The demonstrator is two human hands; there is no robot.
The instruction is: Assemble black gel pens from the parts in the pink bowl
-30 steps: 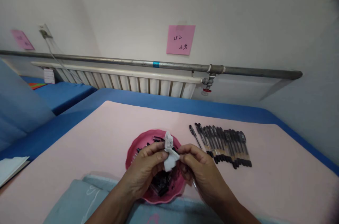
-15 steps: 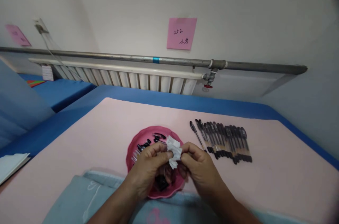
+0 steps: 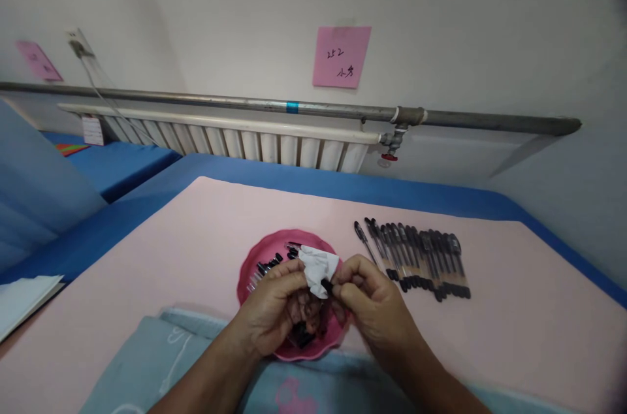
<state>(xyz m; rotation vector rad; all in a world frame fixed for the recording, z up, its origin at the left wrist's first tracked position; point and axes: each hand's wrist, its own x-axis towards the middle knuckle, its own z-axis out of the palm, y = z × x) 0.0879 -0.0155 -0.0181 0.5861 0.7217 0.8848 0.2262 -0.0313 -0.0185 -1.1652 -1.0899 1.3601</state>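
above one pink bowl (image 3: 267,246), the left hand (image 3: 272,306) pinches one white tissue (image 3: 317,266), the right hand (image 3: 375,306) one black piece (image 3: 326,285) against it; over a dozen pens (image 3: 416,257) lie rightward, overlapping.

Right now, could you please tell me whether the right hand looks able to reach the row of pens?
Probably yes: the row of pens lies just beyond the right hand, with nothing visible between them, though that hand may first need to release the black item it holds.

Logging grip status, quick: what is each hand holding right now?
Left hand: closed, pinching white tissue.
Right hand: closed, pinching a black item, probably a pen part.
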